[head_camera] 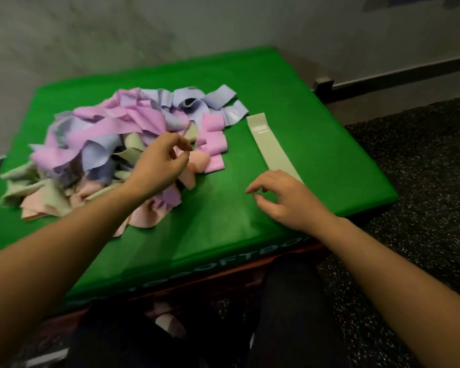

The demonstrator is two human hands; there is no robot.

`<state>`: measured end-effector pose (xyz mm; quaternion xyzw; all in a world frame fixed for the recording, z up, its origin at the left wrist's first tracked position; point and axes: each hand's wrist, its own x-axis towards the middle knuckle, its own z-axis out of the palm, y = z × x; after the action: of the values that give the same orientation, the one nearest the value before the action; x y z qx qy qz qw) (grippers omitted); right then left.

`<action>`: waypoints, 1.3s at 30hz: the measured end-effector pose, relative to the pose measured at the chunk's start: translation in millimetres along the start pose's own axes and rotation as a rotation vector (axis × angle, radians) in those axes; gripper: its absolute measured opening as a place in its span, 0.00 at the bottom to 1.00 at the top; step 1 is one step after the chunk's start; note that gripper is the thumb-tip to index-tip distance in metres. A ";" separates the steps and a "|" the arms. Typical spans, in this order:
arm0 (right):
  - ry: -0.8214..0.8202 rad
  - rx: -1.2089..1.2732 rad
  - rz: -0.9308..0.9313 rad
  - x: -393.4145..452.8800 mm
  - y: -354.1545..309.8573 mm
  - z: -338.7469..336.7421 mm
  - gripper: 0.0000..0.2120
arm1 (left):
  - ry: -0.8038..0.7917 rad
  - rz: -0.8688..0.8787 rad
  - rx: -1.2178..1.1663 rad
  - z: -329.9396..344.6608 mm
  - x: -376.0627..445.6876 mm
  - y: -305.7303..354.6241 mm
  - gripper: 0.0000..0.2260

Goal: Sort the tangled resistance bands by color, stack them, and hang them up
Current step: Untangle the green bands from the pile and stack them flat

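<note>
A tangled heap of resistance bands (112,144) in pink, purple, lilac-blue, peach and pale green covers the left half of a green padded box (290,83). One pale green band (274,147) lies flat and straight by itself to the right of the heap. My left hand (160,166) hovers over the heap's right side with fingers loosely curled and nothing held. My right hand (282,197) hangs just above the box at the near end of the flat green band, fingers relaxed and empty.
The box stands against a grey wall (223,27) with a dark baseboard (409,73) at the right. Black speckled rubber flooring (422,168) lies to the right and in front. My dark-clothed legs (276,328) are below the box's front edge.
</note>
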<state>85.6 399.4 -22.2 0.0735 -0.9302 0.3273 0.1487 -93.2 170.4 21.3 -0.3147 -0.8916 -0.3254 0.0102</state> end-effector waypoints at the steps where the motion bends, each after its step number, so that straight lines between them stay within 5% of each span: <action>1: -0.009 0.011 0.011 5.2 -6.7 6.8 0.08 | -0.004 0.008 0.032 -9.2 -13.1 -7.5 0.03; 8: -0.027 0.047 0.076 46.6 -43.3 51.1 0.08 | 0.054 0.081 0.198 -47.8 -61.3 -48.2 0.10; 14: 0.040 0.056 0.180 107.3 -41.5 70.3 0.05 | 0.089 0.214 0.301 -45.6 -25.5 -47.2 0.09; 21: 0.055 0.167 0.361 198.3 -27.5 79.5 0.09 | -0.032 0.141 0.577 -7.9 35.8 -66.9 0.24; 29: -0.166 -0.118 0.518 238.4 7.2 103.5 0.11 | 0.016 0.032 0.360 25.0 37.0 -97.9 0.36; 39: 0.179 -0.463 -0.032 193.8 -13.8 93.1 0.08 | 0.078 0.020 0.291 29.3 37.9 -97.4 0.36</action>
<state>-115.6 322.4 -20.1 0.0231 -0.9622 0.1081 0.2487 -173.5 151.1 -49.3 -0.3058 -0.9251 -0.2048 0.0934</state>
